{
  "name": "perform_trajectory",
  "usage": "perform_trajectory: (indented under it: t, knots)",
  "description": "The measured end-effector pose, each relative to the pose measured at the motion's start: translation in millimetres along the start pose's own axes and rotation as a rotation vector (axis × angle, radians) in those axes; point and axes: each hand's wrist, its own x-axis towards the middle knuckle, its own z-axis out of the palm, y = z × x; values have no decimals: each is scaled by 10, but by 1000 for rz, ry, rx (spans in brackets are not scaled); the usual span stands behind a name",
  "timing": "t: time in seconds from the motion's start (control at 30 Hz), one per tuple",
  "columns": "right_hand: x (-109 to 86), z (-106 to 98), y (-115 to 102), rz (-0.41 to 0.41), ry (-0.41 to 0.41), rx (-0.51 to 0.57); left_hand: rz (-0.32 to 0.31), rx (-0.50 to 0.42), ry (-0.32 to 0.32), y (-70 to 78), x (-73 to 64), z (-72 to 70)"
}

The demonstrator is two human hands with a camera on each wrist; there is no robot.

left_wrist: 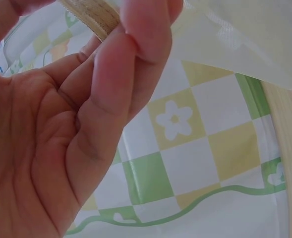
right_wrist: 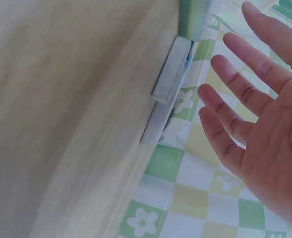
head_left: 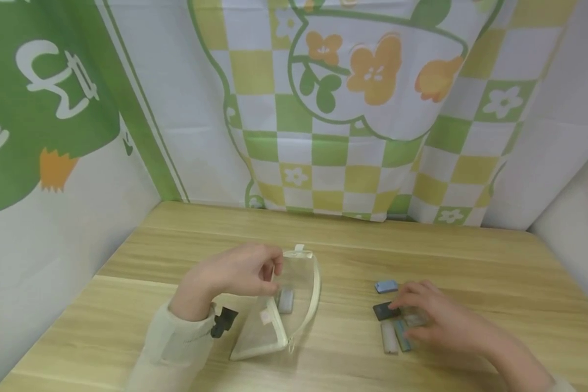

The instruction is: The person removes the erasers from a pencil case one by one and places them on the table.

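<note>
My left hand (head_left: 240, 272) holds the zippered edge of a cream see-through mesh pouch (head_left: 301, 272) between curled fingers. In the left wrist view the zipper band (left_wrist: 93, 15) runs behind the fingers. The pouch gapes, and a small pale grey block (head_left: 286, 301) shows inside it. Over several small flat rectangular blocks, my right hand (head_left: 438, 316) hovers with its fingers extended and spread. Among them are a blue block (head_left: 386, 286), a black block (head_left: 385, 311), a whitish block (head_left: 389, 337) and a blue-green block (head_left: 402, 335). The right hand partly covers another pale piece.
The wooden table (head_left: 176, 239) carries all of this. A checked, flowered curtain (head_left: 328, 147) hangs along its back edge, and a green and white cloth (head_left: 54, 109) hangs at the left. A black clip (head_left: 223, 321) sits at the left cuff.
</note>
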Motion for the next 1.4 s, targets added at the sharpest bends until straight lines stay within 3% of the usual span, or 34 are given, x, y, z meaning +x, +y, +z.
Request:
perform_trajectory:
  t: [0.33, 0.53, 0.73, 1.07, 1.4]
  knots:
    - [212, -43, -117, -29, -22, 162, -3, -4, -1, -18, -24, -19]
    - [347, -13, -189, -101, 21, 150, 6, -9, -6, -21, -23, -9]
    - [538, 17, -265, -80, -18, 243, 5, -12, -10, -26, -19, -14]
    - [853, 101, -423, -173, 75, 183, -1, -10, -13, -61, -18, -51]
    - [1110, 248, -601, -182, 19, 242, 2, -3, -13, -81, -1, -63]
